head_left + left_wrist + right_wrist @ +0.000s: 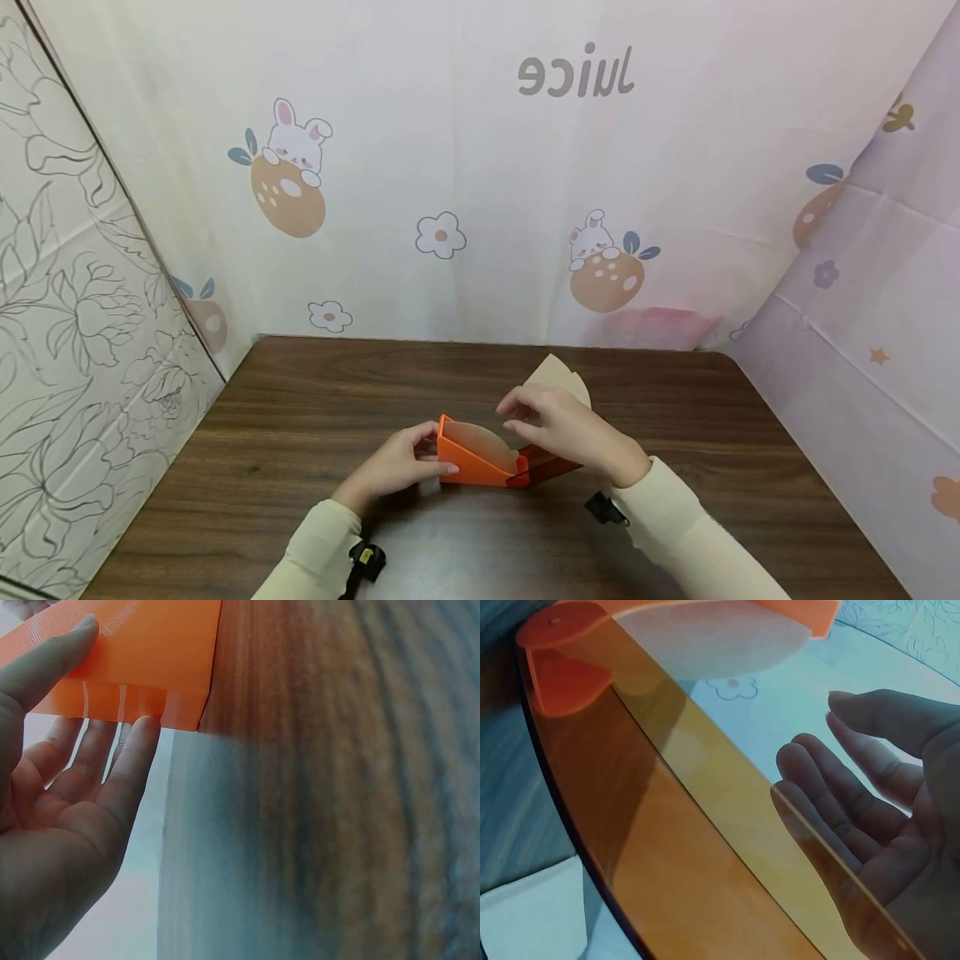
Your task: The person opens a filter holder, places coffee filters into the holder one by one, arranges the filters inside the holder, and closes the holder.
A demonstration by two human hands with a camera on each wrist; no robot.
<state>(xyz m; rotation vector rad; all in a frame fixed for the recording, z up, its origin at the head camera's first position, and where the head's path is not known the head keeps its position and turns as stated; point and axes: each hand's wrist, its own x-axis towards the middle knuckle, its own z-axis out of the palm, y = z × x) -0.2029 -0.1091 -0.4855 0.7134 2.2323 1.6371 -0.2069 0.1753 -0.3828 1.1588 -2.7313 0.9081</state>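
An orange holder (480,467) stands on the table, with off-white, round-edged paper filters (480,437) inside it. Its see-through amber lid (705,817) is swung open to the right on the orange hinge (562,626). My left hand (397,461) grips the holder's left end, thumb (56,656) on the near side and fingers on the end wall. Above the lid is my right hand (562,425), fingers loosely bent and holding nothing; part of it shows through the lid in the right wrist view. Beyond that hand lies a beige paper filter (553,373), partly covered by it.
The dark wood-grain table (322,392) reaches back to a printed curtain (450,167). Another patterned curtain (75,292) hangs at the left, and cloth (862,333) closes the right side. Small black wrist cameras (367,560) are strapped on both wrists.
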